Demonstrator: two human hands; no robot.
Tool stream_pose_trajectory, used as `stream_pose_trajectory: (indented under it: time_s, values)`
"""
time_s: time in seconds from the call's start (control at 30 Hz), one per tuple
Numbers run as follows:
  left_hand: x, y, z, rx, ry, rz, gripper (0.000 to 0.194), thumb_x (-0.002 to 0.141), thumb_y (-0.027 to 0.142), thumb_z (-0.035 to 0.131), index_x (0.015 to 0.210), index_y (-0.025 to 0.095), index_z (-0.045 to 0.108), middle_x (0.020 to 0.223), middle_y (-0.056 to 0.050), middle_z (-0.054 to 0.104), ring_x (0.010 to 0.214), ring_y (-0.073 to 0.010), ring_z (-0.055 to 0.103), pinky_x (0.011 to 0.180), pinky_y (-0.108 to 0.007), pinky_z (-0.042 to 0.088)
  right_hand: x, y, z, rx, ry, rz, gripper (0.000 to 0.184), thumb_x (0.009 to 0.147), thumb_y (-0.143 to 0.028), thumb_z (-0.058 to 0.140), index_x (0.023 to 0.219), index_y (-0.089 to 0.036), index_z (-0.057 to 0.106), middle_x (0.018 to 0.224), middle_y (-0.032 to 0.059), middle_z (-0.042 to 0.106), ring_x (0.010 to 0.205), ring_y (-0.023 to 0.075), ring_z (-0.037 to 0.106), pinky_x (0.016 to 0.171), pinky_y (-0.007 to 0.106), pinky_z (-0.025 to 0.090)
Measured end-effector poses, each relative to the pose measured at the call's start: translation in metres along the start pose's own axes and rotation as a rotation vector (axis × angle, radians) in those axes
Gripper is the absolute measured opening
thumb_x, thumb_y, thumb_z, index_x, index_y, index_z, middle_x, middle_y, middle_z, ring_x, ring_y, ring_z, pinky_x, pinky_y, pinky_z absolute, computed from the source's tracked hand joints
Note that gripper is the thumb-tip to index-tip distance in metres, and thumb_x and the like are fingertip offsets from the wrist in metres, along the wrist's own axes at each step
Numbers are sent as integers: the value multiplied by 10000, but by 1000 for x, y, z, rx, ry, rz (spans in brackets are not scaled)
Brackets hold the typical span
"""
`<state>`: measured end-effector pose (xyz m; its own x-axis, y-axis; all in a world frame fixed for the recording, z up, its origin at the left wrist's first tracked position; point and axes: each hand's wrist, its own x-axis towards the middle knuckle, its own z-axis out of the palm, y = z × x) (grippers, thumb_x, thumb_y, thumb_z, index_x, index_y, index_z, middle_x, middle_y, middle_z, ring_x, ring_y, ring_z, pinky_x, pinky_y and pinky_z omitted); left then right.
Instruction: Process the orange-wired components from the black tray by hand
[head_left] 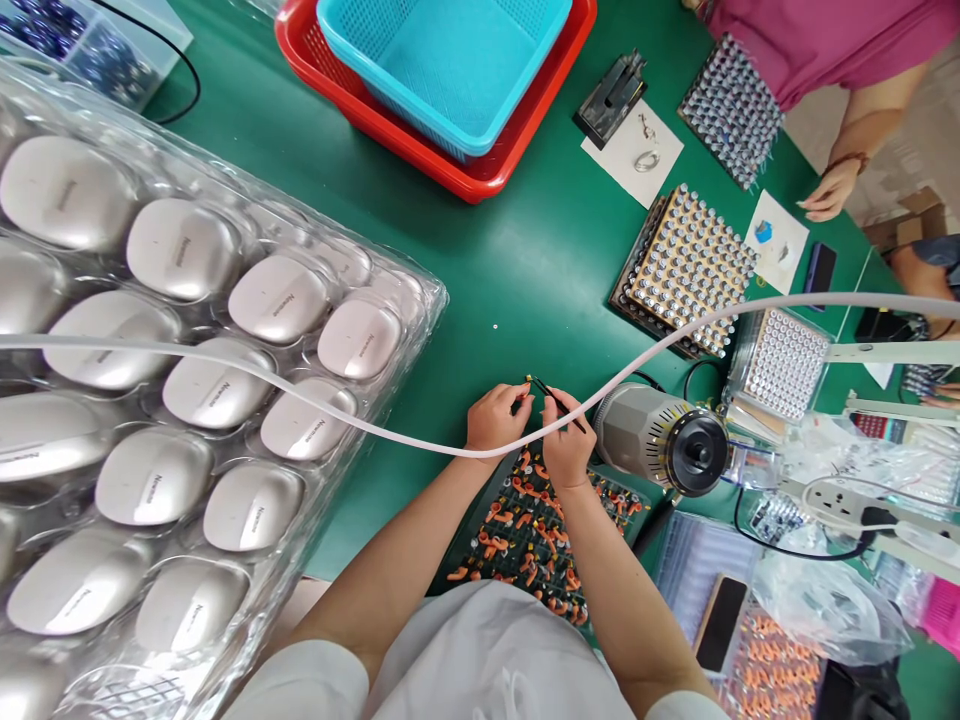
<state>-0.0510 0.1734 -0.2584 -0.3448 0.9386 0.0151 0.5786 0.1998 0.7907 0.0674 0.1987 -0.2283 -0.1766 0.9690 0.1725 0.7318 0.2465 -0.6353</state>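
Cases (pixel 184 250) glossy, smooth; tray (pixel 429 300) shiny clear plastic; tabletop (pixel 487 265) smooth, faintly glossy; shirt (pixel 480 655) matt cloth.

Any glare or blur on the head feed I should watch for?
Head view: bright glare on the silvery cases and clear plastic tray, soft sheen on the green table; detail at the tip of the black tweezers in the right hand is too small to judge.
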Motion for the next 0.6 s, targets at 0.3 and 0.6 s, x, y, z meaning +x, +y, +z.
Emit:
stream_pose_trajectory:
  time_s: [0.3, 0.6]
  values:
    - [1, 1, -1, -15, 18, -8, 145, 853, 235, 580, 944, 187, 683, 834, -39, 715, 696, -136, 638, 661, -237, 482, 7, -9, 0, 198, 26, 305, 228, 902, -337, 502, 958, -160, 633, 895, 80, 699, 599, 150, 660, 602, 281, 533]
    - [-1, -2, 1, -49, 23, -16, 152, 846, 245, 591, 953, 186, 682, 830, -31, 703, 656, -118, 613, 618, -221, 466, 7, -5, 4, 333, 7, 392, 225, 909, -365, 477, 967, -172, 577, 782, 40, 683, 612, 157, 665, 617, 284, 520]
